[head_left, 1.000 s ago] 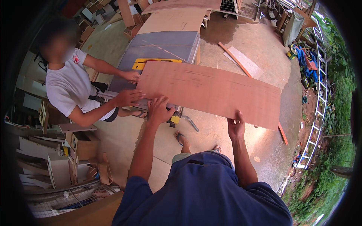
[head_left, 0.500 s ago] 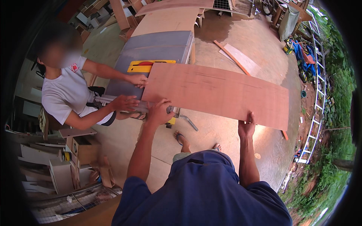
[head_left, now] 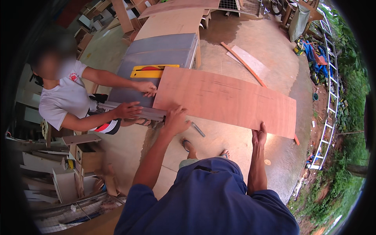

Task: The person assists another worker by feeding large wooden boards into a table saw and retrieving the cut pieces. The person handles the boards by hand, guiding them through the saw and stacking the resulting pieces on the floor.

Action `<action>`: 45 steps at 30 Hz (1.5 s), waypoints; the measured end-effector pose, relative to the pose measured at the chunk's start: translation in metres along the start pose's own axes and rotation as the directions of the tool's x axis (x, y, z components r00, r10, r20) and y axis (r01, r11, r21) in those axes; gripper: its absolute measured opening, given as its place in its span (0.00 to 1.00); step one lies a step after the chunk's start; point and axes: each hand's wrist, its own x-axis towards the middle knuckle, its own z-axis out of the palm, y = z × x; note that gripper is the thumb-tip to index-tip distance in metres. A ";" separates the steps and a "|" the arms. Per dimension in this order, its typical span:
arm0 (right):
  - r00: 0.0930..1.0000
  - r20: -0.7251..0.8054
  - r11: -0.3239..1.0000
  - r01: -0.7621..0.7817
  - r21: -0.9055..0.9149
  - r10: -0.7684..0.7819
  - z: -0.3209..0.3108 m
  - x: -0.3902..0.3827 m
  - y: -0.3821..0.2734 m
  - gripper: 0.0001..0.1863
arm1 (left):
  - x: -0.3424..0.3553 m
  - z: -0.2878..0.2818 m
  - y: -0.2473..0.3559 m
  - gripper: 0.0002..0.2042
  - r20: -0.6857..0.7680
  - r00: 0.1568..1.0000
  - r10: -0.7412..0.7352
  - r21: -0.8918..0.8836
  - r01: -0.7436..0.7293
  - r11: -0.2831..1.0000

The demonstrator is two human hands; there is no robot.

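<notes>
The wooden panel (head_left: 227,102) at my one o'clock has slid toward three, baring more yellow insert (head_left: 152,73), so my right hand (head_left: 259,135), pinching the panel's edge, and left hand (head_left: 176,120), touching, grip unclear, seemingly bear more.

Board (head_left: 227,102) across the centre, left end over the table (head_left: 156,51); left hand (head_left: 176,121) and right hand (head_left: 259,135) at its near edge; another person (head_left: 62,96) left of the table; strip (head_left: 243,64) on the floor (head_left: 274,160) beyond the board; ladder (head_left: 332,111) far right.

A navy short-sleeved shirt (head_left: 207,199), greenish shorts (head_left: 188,162), dark sandals (head_left: 184,146) are worn.
</notes>
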 end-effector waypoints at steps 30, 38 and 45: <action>0.708 0.405 0.631 0.704 -0.328 -0.579 0.185 -0.222 -0.304 0.07 | 0.012 -0.093 0.226 0.19 -0.743 0.387 0.546 0.168 -0.682 0.711; 0.806 0.329 0.743 0.586 -0.323 -0.493 0.206 -0.267 -0.270 0.23 | -0.059 -0.236 0.201 0.06 -0.537 0.191 0.822 0.673 -0.490 0.554; 0.871 0.381 0.800 0.455 -0.392 -0.309 0.233 -0.270 -0.160 0.16 | -0.140 -0.236 0.141 0.07 -0.498 0.486 0.718 0.634 -0.361 0.684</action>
